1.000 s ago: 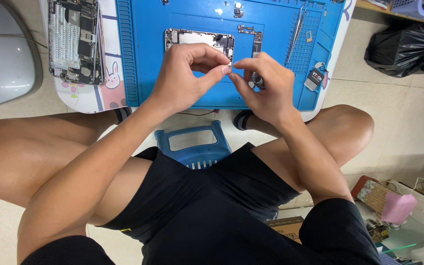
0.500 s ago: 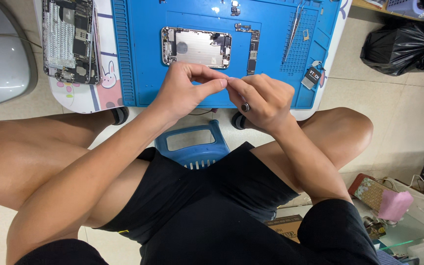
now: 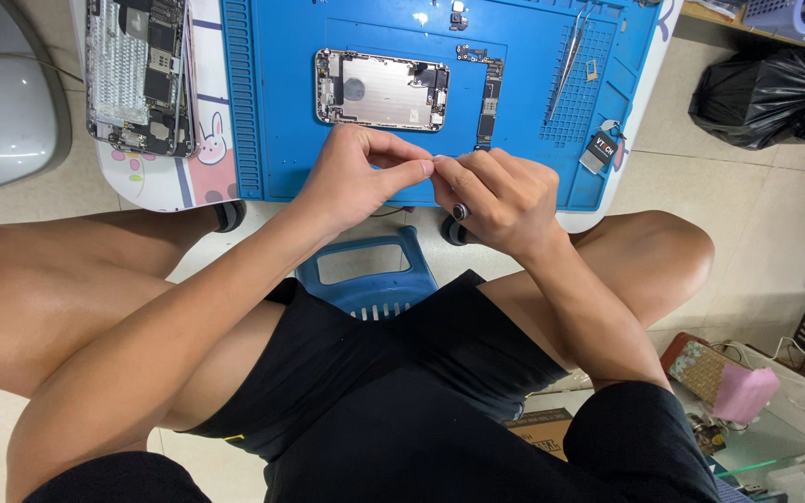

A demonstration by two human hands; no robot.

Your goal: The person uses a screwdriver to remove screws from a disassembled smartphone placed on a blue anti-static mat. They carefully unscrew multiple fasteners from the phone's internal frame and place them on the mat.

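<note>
Over the near edge of the blue repair mat [image 3: 281, 140], just below the gutted phone shell [image 3: 382, 89], left hand [image 3: 356, 177] and right hand [image 3: 500, 200] pinch together on some tiny part [image 3: 433, 165], probably featherlight and fragile, so edges-only grip.

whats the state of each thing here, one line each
left hand: fingertips pinched together, meeting the right hand; what they pinch is too small to tell
right hand: fingertips pinched against the left hand, ring on one finger
phone housing: opened, lying flat on the blue mat
logic board: taken out, lying beside the housing
second phone: opened, insides showing, left of the mat
tweezers: lying unused on the mat
black bag: full, on the floor
</note>
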